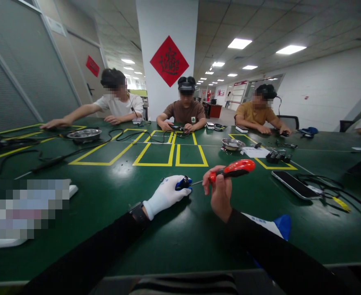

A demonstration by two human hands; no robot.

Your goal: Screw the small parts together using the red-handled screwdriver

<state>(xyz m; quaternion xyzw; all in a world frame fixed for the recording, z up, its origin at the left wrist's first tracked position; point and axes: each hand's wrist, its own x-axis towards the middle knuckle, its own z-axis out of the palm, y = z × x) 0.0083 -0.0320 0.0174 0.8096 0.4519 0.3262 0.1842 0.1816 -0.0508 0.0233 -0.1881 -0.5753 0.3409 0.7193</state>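
My left hand (168,194), in a white glove with blue fingertips, is closed around a small black cylindrical part (185,183) just above the green table (119,241). Bare and without a glove, my right hand (219,190) grips a screwdriver (234,168) by its red and black handle. The screwdriver's thin shaft points left, and its tip reaches the part; whether it sits in a screw is hidden by the gloved fingers. A white and blue glove (280,226) lies under my right forearm.
On the right lie a phone (295,185) and black cables (328,182). Farther back are a metal bowl (232,144), several black parts (278,157) and a larger metal dish (84,135). Three people sit opposite. A blurred-out white object (21,213) lies left.
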